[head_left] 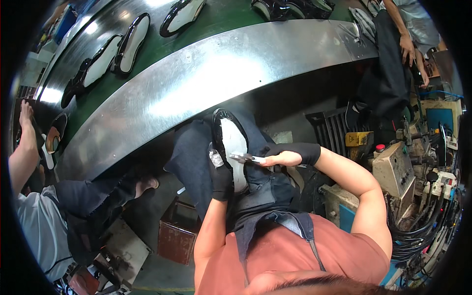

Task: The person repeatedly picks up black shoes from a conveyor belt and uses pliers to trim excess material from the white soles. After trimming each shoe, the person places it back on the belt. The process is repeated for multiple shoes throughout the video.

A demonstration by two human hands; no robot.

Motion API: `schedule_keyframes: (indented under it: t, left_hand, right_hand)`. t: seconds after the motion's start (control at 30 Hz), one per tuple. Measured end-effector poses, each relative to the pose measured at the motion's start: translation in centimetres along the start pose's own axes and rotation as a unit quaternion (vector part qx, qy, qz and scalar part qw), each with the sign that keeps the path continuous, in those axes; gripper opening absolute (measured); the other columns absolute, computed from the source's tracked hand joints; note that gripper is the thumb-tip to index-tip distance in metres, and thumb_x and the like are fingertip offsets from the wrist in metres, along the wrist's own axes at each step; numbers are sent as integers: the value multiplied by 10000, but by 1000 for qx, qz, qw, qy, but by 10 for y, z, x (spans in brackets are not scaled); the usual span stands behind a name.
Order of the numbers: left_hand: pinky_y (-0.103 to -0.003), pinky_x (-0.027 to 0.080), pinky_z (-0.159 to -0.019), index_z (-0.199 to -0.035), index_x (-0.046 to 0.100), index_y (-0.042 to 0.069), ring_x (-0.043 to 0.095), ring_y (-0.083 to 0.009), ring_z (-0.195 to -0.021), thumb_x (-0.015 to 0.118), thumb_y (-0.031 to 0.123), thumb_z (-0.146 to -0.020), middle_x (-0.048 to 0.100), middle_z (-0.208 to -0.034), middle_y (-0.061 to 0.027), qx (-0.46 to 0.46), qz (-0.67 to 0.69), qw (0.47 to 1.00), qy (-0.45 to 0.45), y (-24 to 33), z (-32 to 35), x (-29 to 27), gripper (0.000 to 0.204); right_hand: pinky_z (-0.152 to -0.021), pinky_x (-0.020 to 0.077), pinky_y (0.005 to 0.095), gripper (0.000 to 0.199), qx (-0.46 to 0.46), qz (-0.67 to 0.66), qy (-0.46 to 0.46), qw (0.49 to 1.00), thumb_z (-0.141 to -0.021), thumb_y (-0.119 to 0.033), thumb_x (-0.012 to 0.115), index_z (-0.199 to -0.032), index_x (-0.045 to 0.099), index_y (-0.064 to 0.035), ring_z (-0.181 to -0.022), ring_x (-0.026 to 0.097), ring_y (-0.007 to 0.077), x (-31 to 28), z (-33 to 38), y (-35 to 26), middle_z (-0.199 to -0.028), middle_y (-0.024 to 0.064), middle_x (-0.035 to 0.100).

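A black glossy shoe lies sole-up across my lap, its pale sole facing me. My left hand, in a black glove with whitish tape on one digit, is closed round the shoe's left side. In my right hand, which wears a black wrist-covering glove, is a pair of metal pincers. Their head is over the middle of the sole; I cannot tell whether it touches. A dark blue apron covers my legs beneath the shoe.
A metal bench edge runs ahead of me, beside a green belt carrying several black shoes. Co-workers sit at far left and stand at upper right. A machine with cables is on my right, a brown box on my left.
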State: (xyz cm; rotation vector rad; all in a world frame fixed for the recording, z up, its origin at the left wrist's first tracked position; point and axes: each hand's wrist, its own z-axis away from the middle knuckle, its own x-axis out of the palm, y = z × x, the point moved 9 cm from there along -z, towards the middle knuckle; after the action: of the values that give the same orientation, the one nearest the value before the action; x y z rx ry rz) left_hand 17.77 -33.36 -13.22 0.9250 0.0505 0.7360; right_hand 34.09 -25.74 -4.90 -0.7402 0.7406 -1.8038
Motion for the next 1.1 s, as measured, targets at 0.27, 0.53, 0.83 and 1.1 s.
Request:
schedule_keyframes:
  t: [0.27, 0.53, 0.83, 1.1]
  left_hand:
    - [-355, 443, -902, -1281, 521, 40, 567, -222, -1016, 340, 505, -1023, 619, -1072, -95, 52, -45, 997, -29, -15, -14, -14, 562]
    - [-381, 388, -1022, -1319, 445, -42, 515, -316, -1196, 507, 306, -971, 538, -1279, -198, 293, -232, 928, -4, 53, 7, 21, 496]
    - [-396, 399, -1037, -1424, 252, 43, 465, -266, -1242, 716, 85, -818, 453, -1319, -152, 151, -121, 965, -177, 67, 29, 37, 765]
    - [-421, 378, -1053, -1441, 153, -3, 393, -301, -1299, 872, 231, -665, 341, -1394, -194, 212, -234, 926, -205, 42, 17, 23, 1084]
  right_hand:
    - [-707, 490, 322, 419, -24, 37, 18, 999, -969, -376, 548, -854, 683, 4, -759, 617, 142, 11, 2, -28, -898, 36, 692]
    - [-639, 493, 423, 363, -161, 518, 207, 814, -935, -381, 549, -835, 632, -42, -740, 624, 337, 2, 45, -67, -827, 146, 601]
    - [-596, 505, 409, 390, -414, 473, 49, 776, -930, -379, 543, -830, 611, -8, -675, 632, 330, 95, 43, -171, -763, 179, 606]
    - [-563, 505, 431, 377, -252, 509, 102, 817, -911, -373, 547, -773, 613, -28, -628, 635, 331, 86, 32, -125, -720, 184, 617]
